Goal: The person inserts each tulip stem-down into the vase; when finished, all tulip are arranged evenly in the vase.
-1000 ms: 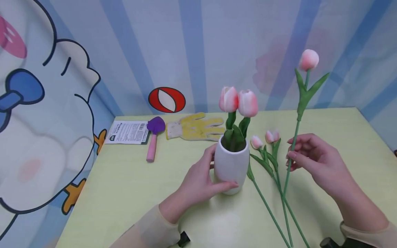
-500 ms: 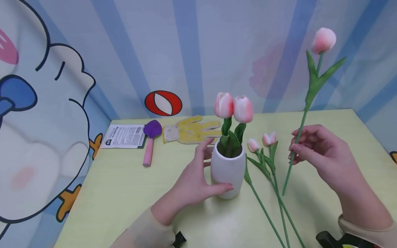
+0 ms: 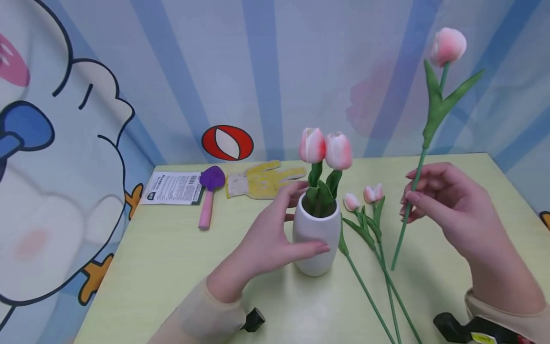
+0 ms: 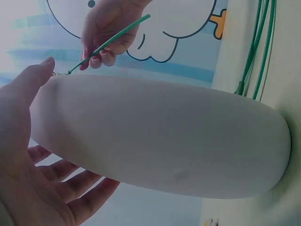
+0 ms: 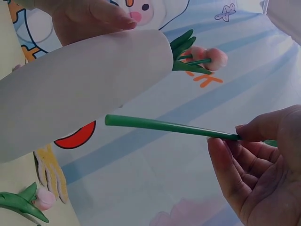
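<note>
A white vase (image 3: 315, 243) stands upright on the table with two pink-and-white tulips (image 3: 325, 149) in it. Curled round its left side, my left hand (image 3: 264, 241) grips the vase, thumb across the front. My right hand (image 3: 451, 205) pinches the green stem of a single tulip (image 3: 434, 110) between thumb and fingers, blossom up. In the right wrist view the lower stem end (image 5: 141, 122) points toward the vase but is apart from it. Several more tulips (image 3: 374, 229) lie crossed on the table between the vase and my right hand.
At the back left lie a printed packet (image 3: 172, 188), a small shovel (image 3: 209, 196) with a purple blade and pink handle, and a yellow work glove (image 3: 264, 180). A cartoon-printed backdrop (image 3: 318, 71) rises behind the table (image 3: 163, 267).
My right hand has raised its tulip, and the stem's lower end has come up clear of the lying flowers. My left hand stays on the vase.
</note>
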Action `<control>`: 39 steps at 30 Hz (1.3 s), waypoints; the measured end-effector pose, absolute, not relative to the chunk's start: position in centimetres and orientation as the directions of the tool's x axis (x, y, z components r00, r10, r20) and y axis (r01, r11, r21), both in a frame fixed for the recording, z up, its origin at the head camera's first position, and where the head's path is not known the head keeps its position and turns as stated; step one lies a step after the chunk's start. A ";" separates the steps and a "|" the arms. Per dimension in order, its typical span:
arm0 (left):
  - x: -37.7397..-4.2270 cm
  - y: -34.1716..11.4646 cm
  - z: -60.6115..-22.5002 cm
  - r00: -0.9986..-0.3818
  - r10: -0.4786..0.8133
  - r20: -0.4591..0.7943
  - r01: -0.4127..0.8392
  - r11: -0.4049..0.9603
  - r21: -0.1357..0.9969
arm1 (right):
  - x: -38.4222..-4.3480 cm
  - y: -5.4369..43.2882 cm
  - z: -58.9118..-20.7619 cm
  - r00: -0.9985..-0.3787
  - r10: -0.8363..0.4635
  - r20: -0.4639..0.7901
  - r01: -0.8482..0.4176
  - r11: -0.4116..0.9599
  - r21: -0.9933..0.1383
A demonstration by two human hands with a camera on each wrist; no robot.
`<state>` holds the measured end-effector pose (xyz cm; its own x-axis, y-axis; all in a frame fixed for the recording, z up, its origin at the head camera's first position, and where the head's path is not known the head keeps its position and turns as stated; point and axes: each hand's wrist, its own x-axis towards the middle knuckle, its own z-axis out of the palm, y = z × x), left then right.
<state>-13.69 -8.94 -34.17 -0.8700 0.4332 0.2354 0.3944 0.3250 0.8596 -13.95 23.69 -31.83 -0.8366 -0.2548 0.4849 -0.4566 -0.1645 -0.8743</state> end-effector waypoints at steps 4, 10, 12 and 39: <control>-13.8 -8.6 -34.4 -0.867 0.425 0.259 0.419 0.341 0.842 | -13.9 23.2 -31.5 -0.849 -0.227 0.476 -0.454 -0.144 -0.879; -13.8 -8.5 -34.6 -0.867 0.420 0.268 0.434 0.370 0.822 | -13.7 22.2 -30.9 -0.867 -0.179 0.465 -0.446 -0.137 -0.885; -13.7 -8.4 -34.6 -0.868 0.417 0.270 0.434 0.373 0.820 | -13.6 21.9 -30.8 -0.874 -0.164 0.457 -0.440 -0.131 -0.888; -13.6 -8.3 -34.9 -0.871 0.402 0.283 0.438 0.373 0.818 | -13.0 20.8 -30.4 -0.829 -0.198 0.524 -0.512 -0.111 -0.852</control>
<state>-13.65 -8.25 -34.92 -0.8707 0.4020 0.2834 0.4382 0.3725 0.8180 -13.04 20.80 -30.39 -0.8286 -0.1978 0.5237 -0.5120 -0.1107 -0.8518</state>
